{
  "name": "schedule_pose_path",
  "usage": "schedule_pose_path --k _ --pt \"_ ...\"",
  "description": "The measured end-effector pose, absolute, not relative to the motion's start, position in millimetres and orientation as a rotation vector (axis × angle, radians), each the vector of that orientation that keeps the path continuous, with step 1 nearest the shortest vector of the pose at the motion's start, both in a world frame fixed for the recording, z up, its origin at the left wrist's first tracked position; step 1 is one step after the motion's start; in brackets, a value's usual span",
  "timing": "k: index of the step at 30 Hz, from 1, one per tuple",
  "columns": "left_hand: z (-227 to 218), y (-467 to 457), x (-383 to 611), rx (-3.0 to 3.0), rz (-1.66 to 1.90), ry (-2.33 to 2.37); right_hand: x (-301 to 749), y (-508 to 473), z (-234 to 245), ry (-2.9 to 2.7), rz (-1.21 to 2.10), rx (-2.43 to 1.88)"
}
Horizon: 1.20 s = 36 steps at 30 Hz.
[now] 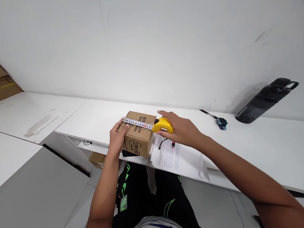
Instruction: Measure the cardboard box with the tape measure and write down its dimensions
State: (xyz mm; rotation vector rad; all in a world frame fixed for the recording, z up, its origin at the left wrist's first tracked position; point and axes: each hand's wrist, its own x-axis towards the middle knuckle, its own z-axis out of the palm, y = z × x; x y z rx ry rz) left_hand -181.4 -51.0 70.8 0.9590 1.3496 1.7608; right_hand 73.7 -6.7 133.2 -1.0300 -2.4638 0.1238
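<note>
Left grip (pixel 117 137) pinches white measuring tape (pixel 136 123) to brown cardboard box (pixel 138 135); right grip (pixel 183 128) clasps yellow case (pixel 164 124), seemingly for tautness!

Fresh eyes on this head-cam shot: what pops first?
The yellow tape measure in the right hand, its blade across the brown carton; the left hand is at the blade's far end. Then the black bottle, toward the right of the white counter.
</note>
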Motion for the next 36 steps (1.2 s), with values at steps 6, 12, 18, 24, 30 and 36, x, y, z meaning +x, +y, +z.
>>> schedule_pose_path --k 6,12,18,24,30,36 --pt "70 -51 -180 0.945 1.781 1.348 78 -2 121 -2.358 -0.010 -0.799" --pt "72 -49 -178 0.939 1.780 1.354 78 -2 114 -2.295 0.094 -0.774" --pt "74 -48 -178 0.919 1.773 1.350 76 -8 106 -2.174 0.495 -1.045" --pt "74 -45 -179 0.964 1.788 1.349 73 -9 99 -1.937 0.548 -1.038" --pt "68 -34 -161 1.014 2.024 1.464 93 -34 76 -1.292 0.497 -1.043" --pt "70 -4 -130 1.234 2.221 1.757 113 -62 39 -0.884 1.027 -1.027"
